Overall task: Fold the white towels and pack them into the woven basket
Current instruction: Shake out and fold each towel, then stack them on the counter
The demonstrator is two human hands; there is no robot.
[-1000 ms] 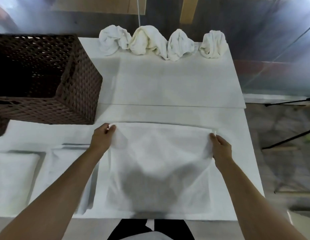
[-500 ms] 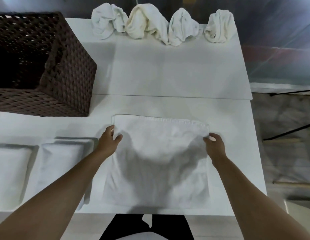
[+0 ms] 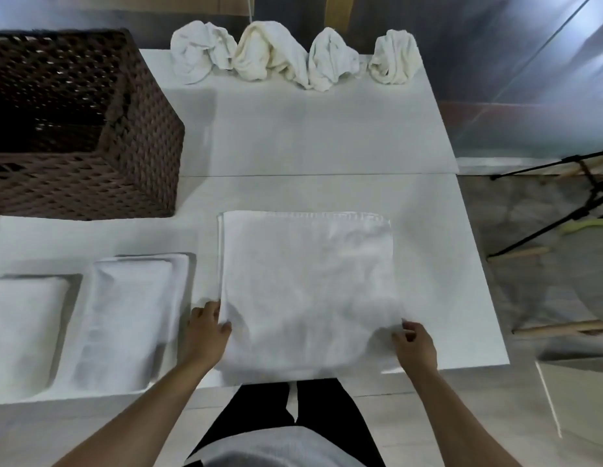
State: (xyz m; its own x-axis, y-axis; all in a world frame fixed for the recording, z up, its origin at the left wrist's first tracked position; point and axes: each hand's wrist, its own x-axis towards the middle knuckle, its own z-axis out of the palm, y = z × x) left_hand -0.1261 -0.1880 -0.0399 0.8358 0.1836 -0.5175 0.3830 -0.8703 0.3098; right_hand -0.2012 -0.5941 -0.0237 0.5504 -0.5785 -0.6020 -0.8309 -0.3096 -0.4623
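the white towel (image 3: 307,291) lies flat on the table (image 3: 327,136) so it can be folded. the left hand (image 3: 207,326) and right hand (image 3: 415,342) each pinch a near side edge. the woven basket (image 3: 91,163) waits far left, beside two folded towels (image 3: 124,318).

The white towel (image 3: 307,291), held up by its far corners a second ago, now lies flat in the lower middle of the frame, its doubled edge at the far side. The left hand (image 3: 205,328) has slid down the towel's left edge to the near corner and pinches it there; the right hand (image 3: 414,345) has likewise come down to the near right corner.
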